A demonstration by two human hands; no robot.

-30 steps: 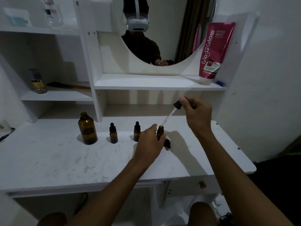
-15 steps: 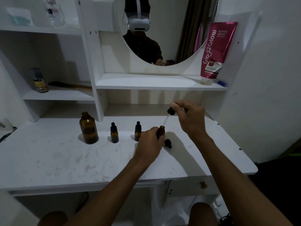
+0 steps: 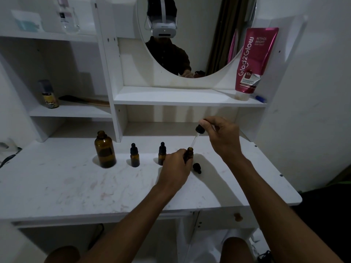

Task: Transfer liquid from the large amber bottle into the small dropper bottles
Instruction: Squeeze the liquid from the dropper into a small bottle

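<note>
Amber glass fills my left hand (image 3: 175, 170), which is curled round a small uncapped dropper bottle (image 3: 189, 153) standing on the white tabletop (image 3: 76, 186). My right hand (image 3: 222, 136), raised just up and to the right of it, pinches the black bulb of a dropper (image 3: 198, 134) between thumb and fingers. The dropper's clear glass tube slants down toward the bottle's mouth, its tip close over the rim; I cannot tell whether it touches. A loose black cap (image 3: 197, 168) lies on the tabletop just right of my left hand, below my right. Left of my left hand, a capped dropper bottle (image 3: 162, 153) stands just beside my knuckles and a second capped dropper bottle (image 3: 134, 155) stands beyond it. Farther left still is the large amber bottle (image 3: 105, 149), upright, its neck open. A pink tube (image 3: 254, 59) leans on the shelf above my right hand.
</note>
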